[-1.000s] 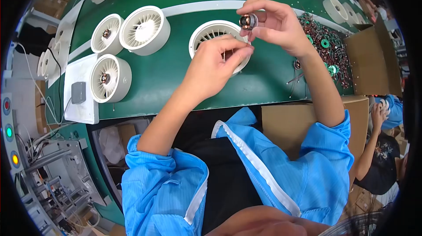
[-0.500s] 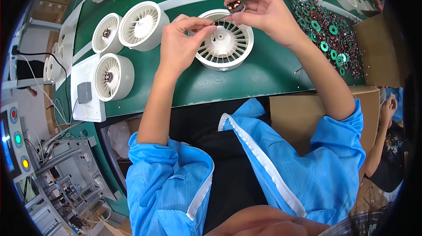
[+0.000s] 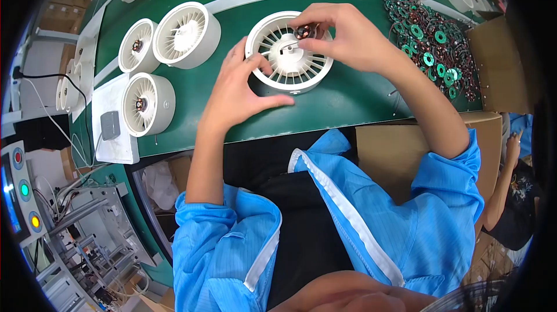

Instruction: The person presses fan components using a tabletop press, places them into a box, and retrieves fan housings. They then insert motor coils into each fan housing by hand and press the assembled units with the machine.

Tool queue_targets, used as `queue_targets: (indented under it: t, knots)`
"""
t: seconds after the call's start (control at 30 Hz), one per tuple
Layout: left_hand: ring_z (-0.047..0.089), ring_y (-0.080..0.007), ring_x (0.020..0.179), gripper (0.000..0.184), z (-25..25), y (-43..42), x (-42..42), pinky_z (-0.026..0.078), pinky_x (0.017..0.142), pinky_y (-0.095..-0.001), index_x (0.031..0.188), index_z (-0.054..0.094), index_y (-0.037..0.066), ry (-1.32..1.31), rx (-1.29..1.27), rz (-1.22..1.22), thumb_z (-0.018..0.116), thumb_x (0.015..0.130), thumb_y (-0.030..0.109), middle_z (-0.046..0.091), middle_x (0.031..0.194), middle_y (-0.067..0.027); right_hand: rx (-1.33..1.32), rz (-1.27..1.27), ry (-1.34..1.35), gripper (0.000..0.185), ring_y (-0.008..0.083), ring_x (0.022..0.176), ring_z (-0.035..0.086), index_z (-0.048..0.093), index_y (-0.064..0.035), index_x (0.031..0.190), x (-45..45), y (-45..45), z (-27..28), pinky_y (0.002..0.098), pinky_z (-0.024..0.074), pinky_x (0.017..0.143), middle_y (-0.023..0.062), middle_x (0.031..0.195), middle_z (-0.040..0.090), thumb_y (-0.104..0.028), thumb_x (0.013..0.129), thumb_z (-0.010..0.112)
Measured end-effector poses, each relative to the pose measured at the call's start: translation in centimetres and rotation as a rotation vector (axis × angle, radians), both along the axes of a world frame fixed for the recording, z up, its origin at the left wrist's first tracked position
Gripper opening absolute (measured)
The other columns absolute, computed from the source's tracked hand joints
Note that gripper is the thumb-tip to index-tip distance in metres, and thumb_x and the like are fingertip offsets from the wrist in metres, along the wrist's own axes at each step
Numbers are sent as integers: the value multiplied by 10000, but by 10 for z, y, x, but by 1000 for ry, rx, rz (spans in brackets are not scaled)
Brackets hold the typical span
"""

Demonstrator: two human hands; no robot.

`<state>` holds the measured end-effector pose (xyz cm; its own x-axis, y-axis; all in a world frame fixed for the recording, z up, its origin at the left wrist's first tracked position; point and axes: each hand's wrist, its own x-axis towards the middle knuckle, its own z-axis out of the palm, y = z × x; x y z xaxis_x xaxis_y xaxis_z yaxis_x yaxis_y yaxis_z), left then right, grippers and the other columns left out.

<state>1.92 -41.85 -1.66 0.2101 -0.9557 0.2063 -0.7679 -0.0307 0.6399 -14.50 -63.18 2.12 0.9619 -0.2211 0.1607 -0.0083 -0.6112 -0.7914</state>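
A round white fan housing (image 3: 293,83) with radial vanes lies face up on the green table in front of me. Over its hub, my right hand (image 3: 348,36) pinches a small motor stator with copper windings (image 3: 304,31). A thin wire lead runs from the stator towards the slot in the hub. At the housing's left rim is my left hand (image 3: 235,88), its thumb stretched out along the near side and its fingers curving over the edge. Nothing shows in that left hand; whether the fingertips press on the rim is hard to see.
Several more white fan housings (image 3: 188,39) stand to the left, some with stators fitted. One rests on a white foam board (image 3: 110,94) beside a grey block (image 3: 109,125). Right, a heap of stators with green boards (image 3: 429,51) lies near a cardboard box (image 3: 496,68). Another person's arm (image 3: 502,190) is far right.
My right hand has lowered the stator to just over the hub. My left hand has let go of the wire lead and moved down to the housing's left side, thumb spread.
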Motion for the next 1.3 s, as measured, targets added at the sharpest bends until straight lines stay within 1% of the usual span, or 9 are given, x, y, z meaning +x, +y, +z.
queue_targets:
  t: [0.1, 0.17, 0.43, 0.53, 0.73, 1.0, 1.03, 1.13, 1.3]
  knots:
    - [574, -420, 1272, 563, -2, 6, -17, 522, 1014, -497, 897, 649, 88, 14, -121, 114, 1001, 557, 367, 463, 1515, -210, -39, 38, -51, 370, 251, 968, 672, 739, -21, 1185, 2, 13, 0, 360, 547, 866, 138, 1110, 728, -146, 843, 799]
    - [626, -408, 1200, 544, 8, 9, -27, 589, 882, -471, 897, 665, 96, -84, -246, 146, 999, 559, 362, 483, 1483, -217, -100, 34, -106, 353, 283, 1192, 629, 759, -26, 1157, 2, 20, -4, 416, 524, 997, 112, 1151, 741, -114, 819, 816]
    - [579, -465, 1272, 496, 18, 20, -42, 541, 971, -508, 886, 686, 124, -107, -412, 292, 985, 581, 375, 439, 1505, -320, -52, -13, -257, 297, 314, 1564, 276, 783, -81, 1119, 5, 32, 2, 485, 364, 1214, 75, 1258, 745, -80, 825, 821]
    - [569, -470, 1283, 486, 15, 25, -42, 535, 979, -512, 886, 687, 125, -159, -455, 315, 980, 590, 377, 433, 1504, -334, 236, -23, -244, 344, 357, 1565, 265, 751, -72, 1153, 8, 44, -4, 529, 281, 1241, 106, 1283, 730, -154, 831, 839]
    - [539, -492, 1316, 475, 17, 46, -50, 529, 980, -503, 887, 679, 124, -173, -407, 391, 971, 608, 375, 421, 1509, -348, -35, -8, -165, 302, 332, 1601, 138, 661, -61, 1103, 19, 61, -7, 533, 92, 1286, 111, 1311, 721, -145, 859, 819]
    - [502, -450, 1348, 511, 31, 119, -27, 404, 1087, -510, 892, 680, 114, -345, -403, 624, 997, 573, 357, 429, 1542, -313, 108, -72, -341, 330, 351, 1442, 446, 686, -93, 1262, 106, 31, -15, 476, 302, 1212, 141, 1419, 624, -303, 1010, 650]
    - [478, -414, 1352, 530, 26, 127, -20, 378, 1097, -504, 893, 671, 116, -314, -470, 697, 1014, 559, 343, 467, 1519, -282, -213, -24, -374, 364, 376, 1420, 454, 680, -123, 1285, 124, 25, -32, 467, 316, 1202, 180, 1500, 525, -365, 1018, 632]
    - [496, -394, 1269, 527, 42, 129, 9, 397, 1055, -502, 931, 628, 98, -225, -562, 859, 1006, 606, 270, 583, 1359, -192, -448, 193, -246, 411, 408, 1440, 419, 621, -191, 1349, 142, 34, -49, 492, 382, 1168, 230, 1519, 463, -432, 1016, 618]
    - [576, -266, 997, 461, 63, 88, 68, 457, 893, -386, 966, 647, 37, -208, -477, 873, 945, 725, 294, 676, 1028, -96, -369, 95, 54, 346, 411, 1039, 656, 614, -134, 1195, 83, 27, -26, 462, 536, 938, 205, 1283, 586, -428, 1014, 613]
